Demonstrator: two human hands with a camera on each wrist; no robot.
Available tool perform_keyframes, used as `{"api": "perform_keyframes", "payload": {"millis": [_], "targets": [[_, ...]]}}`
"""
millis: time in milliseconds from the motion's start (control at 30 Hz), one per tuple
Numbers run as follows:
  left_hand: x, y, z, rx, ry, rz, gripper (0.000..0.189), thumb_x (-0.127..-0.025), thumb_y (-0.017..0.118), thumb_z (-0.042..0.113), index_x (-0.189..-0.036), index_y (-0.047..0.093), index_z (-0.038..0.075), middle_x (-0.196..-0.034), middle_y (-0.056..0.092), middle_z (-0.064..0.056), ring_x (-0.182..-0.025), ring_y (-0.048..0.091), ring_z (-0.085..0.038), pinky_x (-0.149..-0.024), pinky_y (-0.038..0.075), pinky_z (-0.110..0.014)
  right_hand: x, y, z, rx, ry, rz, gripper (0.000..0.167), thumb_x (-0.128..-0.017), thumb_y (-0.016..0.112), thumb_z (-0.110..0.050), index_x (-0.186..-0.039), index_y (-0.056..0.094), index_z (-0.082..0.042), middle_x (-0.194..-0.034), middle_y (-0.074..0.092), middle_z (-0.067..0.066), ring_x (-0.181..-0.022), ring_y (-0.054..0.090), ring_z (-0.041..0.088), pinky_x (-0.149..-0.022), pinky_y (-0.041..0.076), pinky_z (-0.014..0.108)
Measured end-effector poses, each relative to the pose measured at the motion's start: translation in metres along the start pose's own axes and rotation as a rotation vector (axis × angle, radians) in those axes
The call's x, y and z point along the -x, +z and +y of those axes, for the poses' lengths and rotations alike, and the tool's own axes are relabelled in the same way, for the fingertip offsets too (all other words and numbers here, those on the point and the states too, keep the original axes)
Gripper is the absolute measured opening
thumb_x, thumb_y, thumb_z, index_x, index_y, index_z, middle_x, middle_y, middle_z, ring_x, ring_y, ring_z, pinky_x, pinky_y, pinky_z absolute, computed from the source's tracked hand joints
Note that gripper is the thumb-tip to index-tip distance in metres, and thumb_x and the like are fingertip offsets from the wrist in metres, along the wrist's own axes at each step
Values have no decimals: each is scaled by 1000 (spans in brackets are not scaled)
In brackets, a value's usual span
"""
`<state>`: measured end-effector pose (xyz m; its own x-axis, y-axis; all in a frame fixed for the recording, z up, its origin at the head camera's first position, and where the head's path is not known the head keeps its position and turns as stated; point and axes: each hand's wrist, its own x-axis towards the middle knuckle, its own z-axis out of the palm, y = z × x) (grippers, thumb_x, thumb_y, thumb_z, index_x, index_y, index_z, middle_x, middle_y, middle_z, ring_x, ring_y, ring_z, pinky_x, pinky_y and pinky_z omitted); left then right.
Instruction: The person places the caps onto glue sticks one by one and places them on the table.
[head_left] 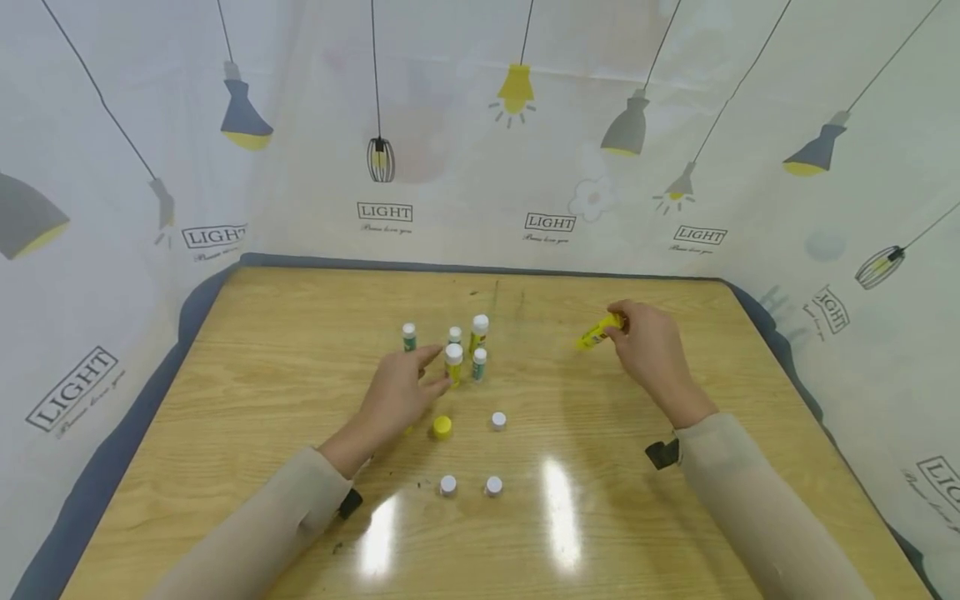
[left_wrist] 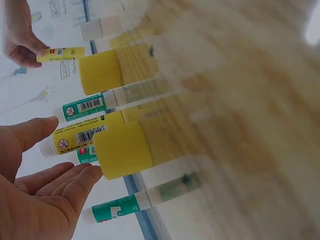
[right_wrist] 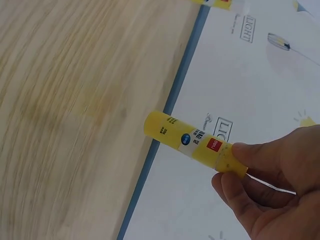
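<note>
My right hand [head_left: 651,350] pinches one end of a yellow glue stick [right_wrist: 185,140] between thumb and fingers, tilted above the table's right side. My left hand [head_left: 397,392] has its thumb and fingers spread around an upright yellow glue stick with a white top [head_left: 453,367]; in the left wrist view a gap shows between the fingertips. Close by stand another yellow glue stick [head_left: 478,335] and green glue sticks [head_left: 408,337], [head_left: 479,365], one partly hidden behind the front stick. A yellow cap [head_left: 442,427] sits below the left hand; a second yellow cap [left_wrist: 102,72] shows in the left wrist view.
White caps [head_left: 498,421], [head_left: 448,485], [head_left: 493,485] are spread over the near middle of the wooden table [head_left: 285,333]. A printed white curtain [head_left: 465,167] surrounds the table's back and sides.
</note>
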<state>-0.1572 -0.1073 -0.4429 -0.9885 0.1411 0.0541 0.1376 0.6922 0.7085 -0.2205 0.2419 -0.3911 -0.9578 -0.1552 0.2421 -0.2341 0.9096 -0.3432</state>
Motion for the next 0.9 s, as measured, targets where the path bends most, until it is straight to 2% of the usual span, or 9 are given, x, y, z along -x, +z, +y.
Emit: {"api": "perform_keyframes", "payload": {"millis": [200, 433, 667, 900], "targets": [[-3, 0, -2, 20, -35, -16, 56, -91, 78, 24, -142, 58, 11, -140, 61, -12, -119, 65, -34, -95, 58, -45, -8, 1, 13, 42, 13, -21, 30, -96, 69, -6, -123, 66, 6, -111, 70, 25, -94, 69, 36, -75, 59, 49], [-10, 8, -2, 49, -56, -56, 60, -90, 79, 20, -144, 55, 8, -142, 59, -13, -131, 57, -33, -106, 51, -47, -8, -1, 30, 79, 51, -60, 31, -96, 66, -4, -125, 64, 9, -117, 67, 30, -103, 66, 44, -85, 57, 57], [-15, 12, -1, 75, -72, -66, 58, -91, 78, 23, -143, 56, 9, -142, 60, -13, -128, 60, -32, -104, 53, -46, -10, -3, 42, 127, 65, -66, 31, -96, 65, -4, -124, 63, 10, -116, 67, 31, -106, 64, 48, -89, 54, 61], [-19, 13, 0, 98, -103, -64, 54, -92, 78, 20, -140, 57, 9, -140, 62, -12, -125, 62, -31, -104, 53, -45, -15, -4, 46, 146, 54, -76, 31, -96, 64, -2, -124, 63, 11, -115, 67, 32, -104, 64, 49, -87, 54, 61]]}}
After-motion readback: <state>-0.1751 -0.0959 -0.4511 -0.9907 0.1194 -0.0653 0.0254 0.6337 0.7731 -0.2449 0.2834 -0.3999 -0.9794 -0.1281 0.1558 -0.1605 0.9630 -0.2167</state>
